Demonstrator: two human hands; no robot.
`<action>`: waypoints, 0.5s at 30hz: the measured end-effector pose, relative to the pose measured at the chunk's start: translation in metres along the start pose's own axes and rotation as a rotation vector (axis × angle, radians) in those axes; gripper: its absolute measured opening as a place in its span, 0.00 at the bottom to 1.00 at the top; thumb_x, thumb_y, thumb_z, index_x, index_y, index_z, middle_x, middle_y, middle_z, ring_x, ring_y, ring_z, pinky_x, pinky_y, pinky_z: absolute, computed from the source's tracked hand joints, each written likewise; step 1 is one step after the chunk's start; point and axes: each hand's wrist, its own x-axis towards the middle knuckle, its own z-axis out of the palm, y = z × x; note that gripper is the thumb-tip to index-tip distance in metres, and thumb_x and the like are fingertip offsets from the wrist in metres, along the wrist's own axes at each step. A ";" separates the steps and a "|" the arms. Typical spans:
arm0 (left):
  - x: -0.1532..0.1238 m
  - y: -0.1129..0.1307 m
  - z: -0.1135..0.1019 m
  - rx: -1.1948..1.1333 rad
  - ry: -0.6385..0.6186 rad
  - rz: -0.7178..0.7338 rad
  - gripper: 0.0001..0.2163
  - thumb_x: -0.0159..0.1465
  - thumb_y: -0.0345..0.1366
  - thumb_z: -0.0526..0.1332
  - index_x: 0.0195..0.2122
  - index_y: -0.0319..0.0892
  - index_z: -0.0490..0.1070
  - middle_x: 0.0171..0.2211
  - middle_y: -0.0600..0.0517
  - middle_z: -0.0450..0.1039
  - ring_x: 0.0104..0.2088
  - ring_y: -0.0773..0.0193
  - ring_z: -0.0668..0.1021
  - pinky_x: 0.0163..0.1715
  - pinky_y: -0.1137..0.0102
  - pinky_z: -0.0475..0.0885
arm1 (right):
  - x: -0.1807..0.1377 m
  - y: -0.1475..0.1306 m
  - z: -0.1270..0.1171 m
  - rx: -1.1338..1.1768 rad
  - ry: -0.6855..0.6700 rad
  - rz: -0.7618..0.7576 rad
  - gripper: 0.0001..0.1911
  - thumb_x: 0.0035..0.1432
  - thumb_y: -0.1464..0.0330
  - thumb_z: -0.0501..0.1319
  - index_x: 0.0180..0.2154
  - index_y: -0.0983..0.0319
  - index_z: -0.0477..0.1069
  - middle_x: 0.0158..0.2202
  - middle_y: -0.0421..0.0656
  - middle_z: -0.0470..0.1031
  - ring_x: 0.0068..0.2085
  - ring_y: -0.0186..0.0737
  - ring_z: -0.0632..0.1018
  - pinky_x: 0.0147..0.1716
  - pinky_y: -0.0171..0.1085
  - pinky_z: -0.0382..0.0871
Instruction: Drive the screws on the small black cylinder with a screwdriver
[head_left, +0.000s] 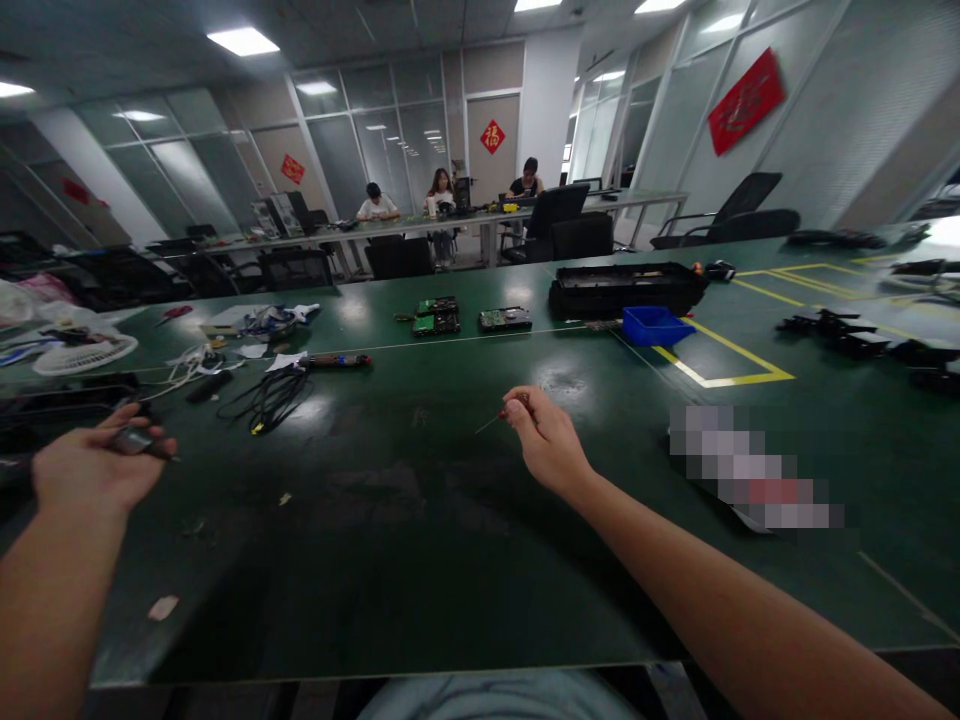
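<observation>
at the left of the frame, the left hand (97, 462) is curled around a grey-and-dark tool (136, 440), its thin tip directed right, a hold that appears to leave the tip unobstructed. at the centre, the right hand (543, 432) is pinched, thumb against fingers, on a slim screwdriver (489, 423), its shaft angled to the lower left, presumably gripped at the rear for fine control. beyond them on the table (420, 600), the green circuit boards (437, 318) at upper centre and the blue bin (655, 327) at upper right are likely set back for working room.
</observation>
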 end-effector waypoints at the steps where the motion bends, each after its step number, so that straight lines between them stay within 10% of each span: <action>1: -0.005 -0.010 0.010 0.013 -0.119 0.002 0.09 0.64 0.27 0.51 0.37 0.35 0.70 0.23 0.53 0.66 0.27 0.70 0.69 0.30 0.73 0.67 | 0.000 0.000 0.000 0.013 -0.007 0.003 0.09 0.69 0.62 0.52 0.42 0.59 0.68 0.34 0.43 0.76 0.35 0.41 0.77 0.36 0.39 0.67; 6: -0.083 -0.067 0.074 0.075 -0.632 -0.117 0.22 0.48 0.14 0.60 0.43 0.38 0.69 0.34 0.54 0.71 0.33 0.69 0.74 0.37 0.72 0.70 | -0.002 -0.004 -0.004 0.077 -0.036 0.021 0.08 0.68 0.66 0.52 0.44 0.58 0.68 0.36 0.42 0.76 0.37 0.41 0.77 0.37 0.39 0.67; 15: -0.193 -0.140 0.119 0.491 -1.366 0.068 0.16 0.58 0.25 0.65 0.48 0.41 0.71 0.46 0.47 0.76 0.46 0.60 0.78 0.50 0.63 0.70 | 0.005 -0.025 -0.029 0.300 0.048 0.023 0.10 0.66 0.61 0.58 0.34 0.59 0.70 0.26 0.37 0.70 0.27 0.34 0.72 0.28 0.35 0.65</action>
